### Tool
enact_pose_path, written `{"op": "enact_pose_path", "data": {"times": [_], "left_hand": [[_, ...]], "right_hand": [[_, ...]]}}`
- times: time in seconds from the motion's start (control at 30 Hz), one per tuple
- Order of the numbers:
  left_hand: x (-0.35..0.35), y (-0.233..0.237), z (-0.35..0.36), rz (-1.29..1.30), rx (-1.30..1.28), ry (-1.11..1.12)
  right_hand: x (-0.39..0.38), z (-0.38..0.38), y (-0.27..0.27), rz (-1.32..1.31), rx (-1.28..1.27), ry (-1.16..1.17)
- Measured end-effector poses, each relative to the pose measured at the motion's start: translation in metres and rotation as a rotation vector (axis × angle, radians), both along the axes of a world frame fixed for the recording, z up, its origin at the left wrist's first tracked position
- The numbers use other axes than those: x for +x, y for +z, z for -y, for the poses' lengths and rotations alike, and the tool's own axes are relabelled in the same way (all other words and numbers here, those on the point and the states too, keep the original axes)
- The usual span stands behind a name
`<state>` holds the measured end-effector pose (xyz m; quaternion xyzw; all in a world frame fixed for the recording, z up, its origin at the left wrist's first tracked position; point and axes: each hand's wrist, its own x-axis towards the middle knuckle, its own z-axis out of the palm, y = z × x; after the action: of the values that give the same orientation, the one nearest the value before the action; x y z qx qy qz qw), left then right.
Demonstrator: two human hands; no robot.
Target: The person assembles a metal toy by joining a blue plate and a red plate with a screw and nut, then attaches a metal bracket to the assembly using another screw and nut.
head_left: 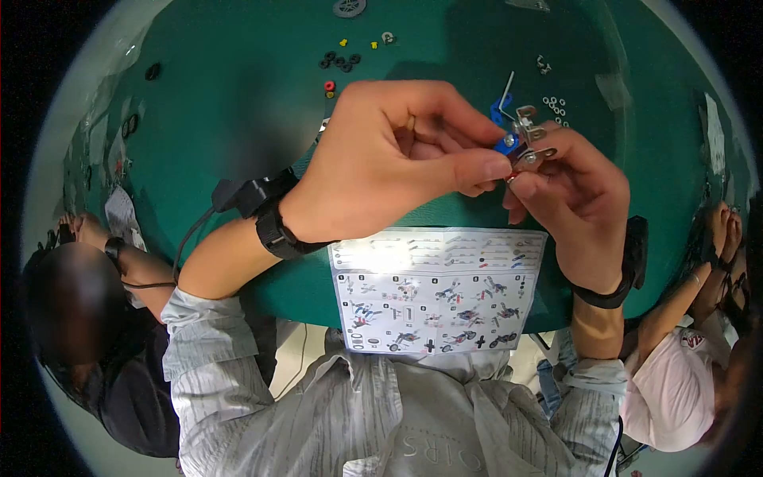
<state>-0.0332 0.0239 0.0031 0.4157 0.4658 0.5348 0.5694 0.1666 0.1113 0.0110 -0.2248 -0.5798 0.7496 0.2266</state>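
Observation:
Between my two hands, over the green table, is a small partly assembled metal model (531,143) of silver brackets and blue pieces with bolts. My left hand (413,143) pinches its blue side between thumb and forefinger. From the other side, my right hand (576,179) grips the silver bracket end, thumb below and forefinger behind. A thin bent hex key (508,91) sticks up by the blue part. Some red shows at the underside near my right thumb. My fingers hide part of the model.
A printed instruction sheet (433,290) lies at the near table edge. Beyond my hands are several nuts (555,105), black rings (340,61), yellow pieces (343,42) and a grey wheel (350,7). People sit at left (95,334) and right (675,381).

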Motion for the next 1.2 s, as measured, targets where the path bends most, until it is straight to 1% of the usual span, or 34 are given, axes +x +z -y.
{"op": "enact_pose_path", "data": {"times": [0.13,0.33,0.43,0.53,0.63,0.73,0.83,0.93,1.03,1.13,1.2], "left_hand": [[0.005,-0.004,0.001,-0.003,-0.006,0.029],[0.012,-0.002,0.003,-0.089,0.081,0.083],[0.012,-0.002,0.004,-0.096,0.097,0.075],[0.012,-0.007,0.004,-0.085,0.111,0.077],[0.014,-0.004,0.004,0.023,0.043,0.083],[0.012,-0.004,0.006,0.046,0.039,0.014],[0.014,-0.003,0.006,0.063,0.112,0.025],[0.012,-0.011,0.006,-0.032,0.248,0.036],[0.011,-0.013,0.005,-0.093,0.244,0.035],[0.011,-0.015,0.004,-0.099,0.267,0.036],[0.008,-0.016,0.004,-0.112,0.281,-0.010]], "right_hand": [[0.001,-0.001,-0.001,0.027,0.015,0.002],[0.003,0.000,0.002,0.034,-0.004,0.005],[0.004,0.000,0.003,0.033,0.002,0.010],[0.004,0.000,0.004,0.048,0.006,0.009],[0.005,0.001,0.005,0.058,0.004,0.011],[0.006,0.003,0.011,0.064,0.010,0.013],[0.005,0.003,0.016,0.068,0.043,0.015],[0.006,0.002,0.016,0.053,0.073,0.034],[0.006,0.004,0.017,0.061,0.063,0.025],[0.006,0.005,0.017,0.063,0.021,0.013],[0.007,0.006,0.015,0.041,-0.011,0.012]]}}
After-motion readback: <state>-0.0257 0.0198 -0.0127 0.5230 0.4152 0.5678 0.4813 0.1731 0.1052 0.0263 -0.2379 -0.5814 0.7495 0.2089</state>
